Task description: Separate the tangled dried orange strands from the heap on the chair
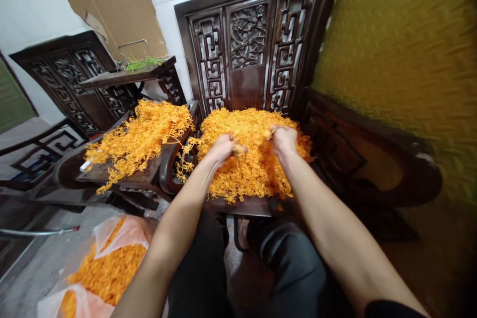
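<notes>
Plastic bag (124, 234): on the floor, in front and to the left of the carved chair (246, 84), holding many orange pieces (114, 271) (whether handled or waiting, I cannot tell).
Handling stage: seemingly mid-way, by my judgement; much loose material remains on the chair, and nothing there looks separated into a finished lot.
Left hand (224, 148): above the chair's seat, left of its middle, fingers curled and apparently pinching a few orange strands (254, 134).
Right hand (284, 140): above the seat's right part, fist-like, apparently closed on strands too (blur hides how many).
Orange heap (242, 176): spread across the chair's seat, beneath and between both hands, its near edge towards the front rail.
Second pile (147, 131): left of the chair, well apart from the grip, with strands hanging towards the chair's armrest (169, 164).
Green stems (143, 63): on a raised ledge (112, 79), farther back and left of the chair.
</notes>
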`<action>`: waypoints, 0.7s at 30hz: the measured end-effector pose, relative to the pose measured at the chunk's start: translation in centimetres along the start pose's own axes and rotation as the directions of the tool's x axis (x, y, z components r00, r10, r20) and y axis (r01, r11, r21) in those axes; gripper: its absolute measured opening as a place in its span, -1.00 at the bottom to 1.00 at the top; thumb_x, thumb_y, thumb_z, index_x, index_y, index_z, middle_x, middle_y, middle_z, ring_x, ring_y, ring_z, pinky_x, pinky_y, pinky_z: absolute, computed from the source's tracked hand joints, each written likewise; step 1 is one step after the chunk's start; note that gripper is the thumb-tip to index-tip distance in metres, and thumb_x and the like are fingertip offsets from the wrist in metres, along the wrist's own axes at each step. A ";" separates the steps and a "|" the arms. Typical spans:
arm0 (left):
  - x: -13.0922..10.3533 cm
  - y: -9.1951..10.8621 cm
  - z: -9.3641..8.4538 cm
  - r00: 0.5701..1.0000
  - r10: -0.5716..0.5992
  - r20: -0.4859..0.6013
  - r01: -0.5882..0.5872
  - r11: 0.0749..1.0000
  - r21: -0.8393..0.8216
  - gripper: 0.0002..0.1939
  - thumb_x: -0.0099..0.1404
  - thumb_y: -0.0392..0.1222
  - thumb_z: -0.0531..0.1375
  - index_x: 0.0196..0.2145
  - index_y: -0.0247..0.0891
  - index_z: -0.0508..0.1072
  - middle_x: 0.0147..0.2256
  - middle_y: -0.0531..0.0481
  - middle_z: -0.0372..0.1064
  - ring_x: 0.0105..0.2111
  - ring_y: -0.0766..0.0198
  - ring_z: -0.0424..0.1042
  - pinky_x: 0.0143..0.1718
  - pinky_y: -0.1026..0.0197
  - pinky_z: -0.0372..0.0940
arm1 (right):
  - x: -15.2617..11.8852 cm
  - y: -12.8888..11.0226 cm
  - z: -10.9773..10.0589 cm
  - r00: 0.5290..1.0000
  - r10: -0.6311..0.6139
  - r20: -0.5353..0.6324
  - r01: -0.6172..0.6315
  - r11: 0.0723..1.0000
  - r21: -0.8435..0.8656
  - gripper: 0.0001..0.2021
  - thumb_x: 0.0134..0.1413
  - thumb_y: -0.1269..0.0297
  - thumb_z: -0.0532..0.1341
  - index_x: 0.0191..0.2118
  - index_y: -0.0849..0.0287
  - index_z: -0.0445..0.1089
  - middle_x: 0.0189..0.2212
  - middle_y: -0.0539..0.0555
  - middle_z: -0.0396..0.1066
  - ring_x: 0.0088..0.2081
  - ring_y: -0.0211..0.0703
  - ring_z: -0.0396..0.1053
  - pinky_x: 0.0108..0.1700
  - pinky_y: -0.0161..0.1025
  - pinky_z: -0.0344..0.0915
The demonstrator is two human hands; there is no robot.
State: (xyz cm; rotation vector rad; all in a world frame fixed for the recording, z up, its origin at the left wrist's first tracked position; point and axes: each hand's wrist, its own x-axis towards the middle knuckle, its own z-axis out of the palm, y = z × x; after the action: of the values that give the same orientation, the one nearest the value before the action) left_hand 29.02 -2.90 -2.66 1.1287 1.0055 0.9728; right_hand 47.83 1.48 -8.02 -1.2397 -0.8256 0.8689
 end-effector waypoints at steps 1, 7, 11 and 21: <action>-0.1 0.0 -0.2 1.000 0.001 -0.012 -0.001 1.000 0.026 -0.54 -0.16 -0.45 0.45 -0.44 -0.25 0.26 -0.53 0.08 0.36 -0.44 0.24 0.46 -0.37 0.21 0.36 | 0.4 0.0 -0.5 1.000 -0.016 -0.027 0.015 1.000 -0.014 -0.89 -0.06 0.24 0.22 -0.39 0.09 0.27 -0.59 -0.05 0.29 -0.56 -0.20 0.34 -0.49 -0.21 0.39; 1.0 -1.6 -2.0 0.964 0.095 -0.250 -0.070 0.992 0.108 -0.39 -0.17 -0.39 0.54 -0.40 -0.17 0.16 -0.51 0.16 0.26 -0.44 0.25 0.45 -0.42 0.24 0.33 | -0.4 0.7 -0.3 0.984 -0.125 0.124 0.146 0.973 -0.181 -0.78 -0.21 0.25 0.36 -0.36 0.22 0.48 -0.37 0.16 0.51 -0.37 0.00 0.51 -0.17 0.04 0.50; 1.5 -2.2 -2.6 0.953 0.120 -0.279 -0.052 0.970 0.239 -0.41 -0.22 -0.33 0.58 -0.45 -0.19 0.21 -0.50 0.15 0.24 -0.47 0.28 0.40 -0.41 0.24 0.32 | -1.7 0.1 1.3 0.921 -0.261 0.290 0.334 0.912 -0.240 -0.78 -0.19 0.28 0.37 -0.31 0.20 0.59 -0.09 0.24 0.55 0.01 0.15 0.48 0.22 0.08 0.30; 1.4 -1.3 -2.2 0.931 0.189 -0.313 -0.103 0.957 0.271 -0.51 -0.22 -0.46 0.55 -0.53 -0.25 0.30 -0.51 0.09 0.28 -0.48 0.28 0.34 -0.37 0.22 0.29 | -3.4 -0.7 3.1 0.833 -0.291 0.470 0.418 0.888 -0.191 -0.85 -0.11 0.21 0.35 -0.41 0.18 0.52 -0.32 0.11 0.57 -0.19 0.01 0.51 -0.03 -0.09 0.42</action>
State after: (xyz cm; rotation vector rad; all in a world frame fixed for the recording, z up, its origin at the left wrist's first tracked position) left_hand 27.40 -1.24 -4.37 1.2867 1.3650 1.2129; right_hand 43.64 -0.32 -7.09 -1.0946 -1.5394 0.7346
